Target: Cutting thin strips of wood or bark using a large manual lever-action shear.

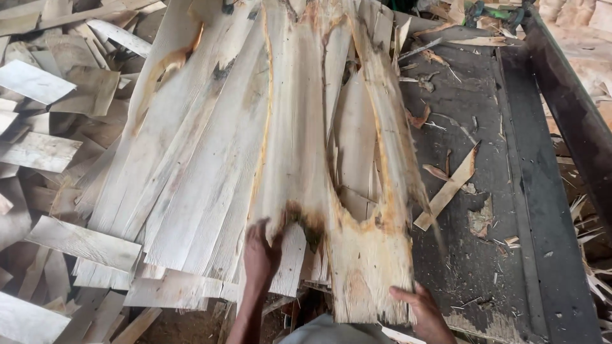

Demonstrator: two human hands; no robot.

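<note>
The right hand [426, 313] pinched the near, frayed edge of a split veneer sheet [331, 146], thumb on top, while the left hand [260, 250] gripped its edge beside a dark knot, likely steadying the fragile sheet. It lay atop stacked veneer strips [185, 165]. Right of both hands stretched the dark desk [472, 255], scattered with wood scraps [449, 188].

Both hands were up at the near end of the veneer sheet [331, 159]. The left hand [260, 251] reached up on a straight forearm, fingers curled over the sheet's ragged left edge. The right hand [424, 312] sat at its lower right corner, fingers spread flat, thumb gripping the bottom edge.
</note>
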